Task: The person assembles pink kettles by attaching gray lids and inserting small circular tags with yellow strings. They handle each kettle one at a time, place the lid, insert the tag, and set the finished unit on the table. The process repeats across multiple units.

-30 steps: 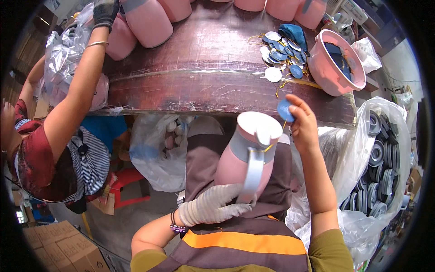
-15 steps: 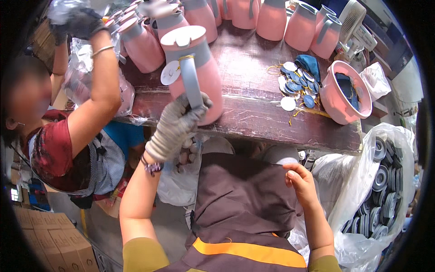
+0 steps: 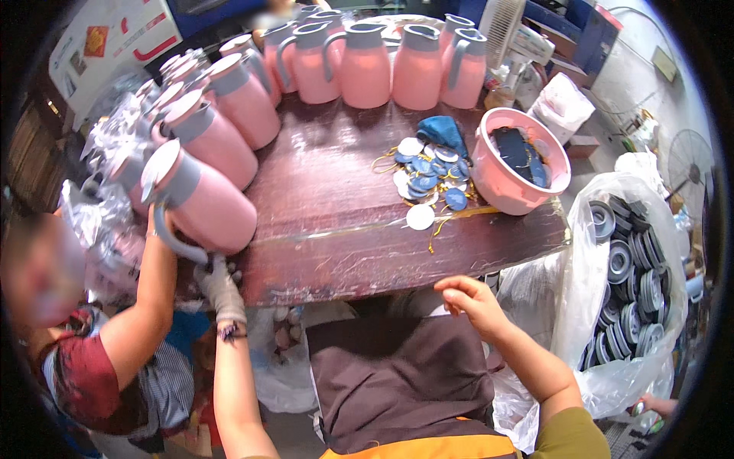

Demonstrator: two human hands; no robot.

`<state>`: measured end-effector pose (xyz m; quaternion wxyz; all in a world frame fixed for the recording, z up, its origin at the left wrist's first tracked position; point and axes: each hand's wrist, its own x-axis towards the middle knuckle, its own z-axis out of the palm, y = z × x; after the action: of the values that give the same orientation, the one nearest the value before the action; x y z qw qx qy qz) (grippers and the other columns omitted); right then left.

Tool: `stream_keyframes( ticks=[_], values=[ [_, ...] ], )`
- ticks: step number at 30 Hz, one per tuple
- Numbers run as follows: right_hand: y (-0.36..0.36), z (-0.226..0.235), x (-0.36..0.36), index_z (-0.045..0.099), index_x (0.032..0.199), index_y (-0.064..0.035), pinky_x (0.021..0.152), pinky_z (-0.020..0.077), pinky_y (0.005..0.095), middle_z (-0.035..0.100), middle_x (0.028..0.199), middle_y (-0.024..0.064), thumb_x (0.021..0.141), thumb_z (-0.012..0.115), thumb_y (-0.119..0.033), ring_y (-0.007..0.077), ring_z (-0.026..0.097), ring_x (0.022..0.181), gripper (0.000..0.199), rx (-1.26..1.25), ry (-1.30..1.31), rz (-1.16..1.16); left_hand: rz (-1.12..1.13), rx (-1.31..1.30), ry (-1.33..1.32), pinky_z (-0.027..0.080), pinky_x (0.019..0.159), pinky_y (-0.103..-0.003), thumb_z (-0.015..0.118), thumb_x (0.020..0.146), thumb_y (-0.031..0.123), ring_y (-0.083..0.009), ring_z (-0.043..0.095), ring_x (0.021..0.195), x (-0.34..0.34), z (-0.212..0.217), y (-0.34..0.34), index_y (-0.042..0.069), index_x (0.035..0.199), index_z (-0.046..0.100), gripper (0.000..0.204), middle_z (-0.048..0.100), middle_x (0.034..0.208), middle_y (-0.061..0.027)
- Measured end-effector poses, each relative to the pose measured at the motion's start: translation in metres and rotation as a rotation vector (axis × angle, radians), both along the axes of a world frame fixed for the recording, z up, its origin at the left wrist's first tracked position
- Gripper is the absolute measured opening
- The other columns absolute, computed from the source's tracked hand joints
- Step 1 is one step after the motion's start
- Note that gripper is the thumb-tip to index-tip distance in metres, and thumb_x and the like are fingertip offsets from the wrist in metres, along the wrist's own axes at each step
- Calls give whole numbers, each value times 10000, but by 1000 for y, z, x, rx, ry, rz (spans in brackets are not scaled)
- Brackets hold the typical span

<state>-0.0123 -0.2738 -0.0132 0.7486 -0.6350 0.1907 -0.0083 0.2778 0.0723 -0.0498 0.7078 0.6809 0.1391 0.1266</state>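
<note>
A pink jug (image 3: 215, 205) with a grey neck, grey handle and pale lid stands at the table's front left. My left hand (image 3: 219, 289), in a pale knitted glove with dark fingertips, is closed at the lower end of its handle; some fingers are hidden. My right hand (image 3: 468, 300) is bare and hovers before the table's front edge, fingers loosely stretched and holding nothing. Nearest to it on the table is a heap of round blue and white tags (image 3: 434, 174) with yellow cords, beside a teal cloth pouch (image 3: 443, 135).
More pink jugs (image 3: 365, 69) line the table's (image 3: 329, 229) left and far sides. A pink bucket (image 3: 511, 190) with dark contents stands at the right. Below it, a plastic sack (image 3: 569, 306) holds grey lids (image 3: 621, 260). A co-worker's arm (image 3: 149, 298) reaches behind the front jug.
My left hand has carried the pink jug left, from above the table edge to the end of the jug row. The view has turned. The co-worker's raised arm has come down.
</note>
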Motion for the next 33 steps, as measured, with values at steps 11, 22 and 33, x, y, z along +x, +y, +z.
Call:
stream_keyframes(
  ticks=[11, 22, 33],
  values=[
    [-136, 77, 262, 586, 1147, -36, 783, 493, 322, 668, 931, 105, 854, 613, -138, 208, 642, 868, 312, -1240, -234, -5, -353, 790, -339, 434, 595, -349, 567, 919, 182, -245, 525, 616, -25, -10, -21, 24, 787, 556, 207, 528, 676, -118],
    [-264, 109, 405, 544, 1198, -93, 864, 485, 451, 639, 1097, 205, 848, 579, -299, 355, 625, 1004, 407, -1653, -67, -451, -358, 861, -351, 445, 557, -365, 617, 863, 130, -273, 565, 584, -27, -1, -17, 40, 756, 590, 142, 570, 667, -115],
    [-68, 108, 175, 554, 971, -24, 660, 500, 355, 617, 854, 122, 858, 589, -17, 251, 611, 724, 119, -1341, -1081, -155, -618, 88, -18, 466, 623, -283, 513, 950, 357, -171, 575, 656, -29, 17, -8, 79, 883, 587, 296, 616, 775, -41]
  ],
)
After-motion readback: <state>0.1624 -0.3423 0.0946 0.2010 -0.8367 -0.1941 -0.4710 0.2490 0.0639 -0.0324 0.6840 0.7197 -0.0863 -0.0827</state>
